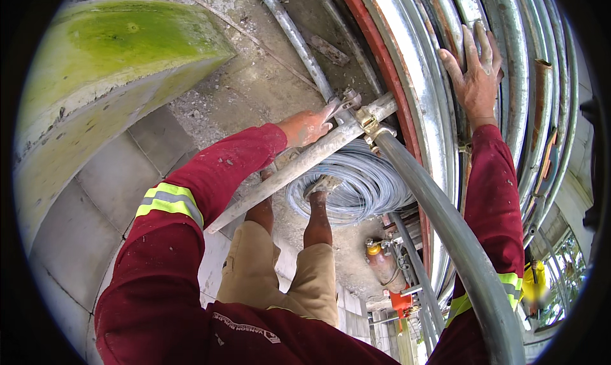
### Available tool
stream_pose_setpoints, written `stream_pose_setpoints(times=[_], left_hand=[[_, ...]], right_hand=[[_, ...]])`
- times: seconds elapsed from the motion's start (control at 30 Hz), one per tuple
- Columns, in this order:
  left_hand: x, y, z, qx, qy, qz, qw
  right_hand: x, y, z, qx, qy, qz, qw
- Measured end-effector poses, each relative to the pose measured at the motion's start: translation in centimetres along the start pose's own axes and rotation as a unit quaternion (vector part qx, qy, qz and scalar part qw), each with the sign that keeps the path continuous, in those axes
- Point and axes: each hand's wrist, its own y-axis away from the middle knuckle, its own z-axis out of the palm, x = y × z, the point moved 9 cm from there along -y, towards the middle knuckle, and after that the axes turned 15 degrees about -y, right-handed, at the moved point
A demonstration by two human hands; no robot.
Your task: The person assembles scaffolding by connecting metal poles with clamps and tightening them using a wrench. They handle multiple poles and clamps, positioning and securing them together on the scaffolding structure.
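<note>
My left hand (307, 127) is closed at the joint where scaffold pipes meet, its fingers against the pipe beside a metal clamp (349, 101); part of its grip is hidden. A pale scaffold pipe (286, 162) runs slantwise below this hand. A second clamp (369, 122) joins that pipe to a grey pipe (439, 203), which comes down toward me on the right. My right hand (477, 82) lies flat with fingers spread on a stack of long metal pipes (423, 78), holding none of them.
A coil of grey wire (356, 183) lies on the ground around my foot. Mossy concrete (127, 40) rises at left, above grey tiles (121, 187). A gas cylinder (382, 263) and an orange object (401, 301) are lower right. A red steel edge (375, 47) borders the pipe stack.
</note>
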Motion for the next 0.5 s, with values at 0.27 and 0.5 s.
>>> stream_pose_setpoints(times=[0.27, 0.5], left_hand=[[5.5, -0.9, -2.1, -0.252, 0.325, -0.127, 0.903], [0.8, 1.0, 1.7, 0.021, -0.011, 0.071, 0.997]], right_hand=[[0.1, 0.5, 0.1, 0.001, -0.009, 0.008, 1.0], [-0.1, 0.7, -0.3, -0.004, -0.005, -0.006, 1.0]])
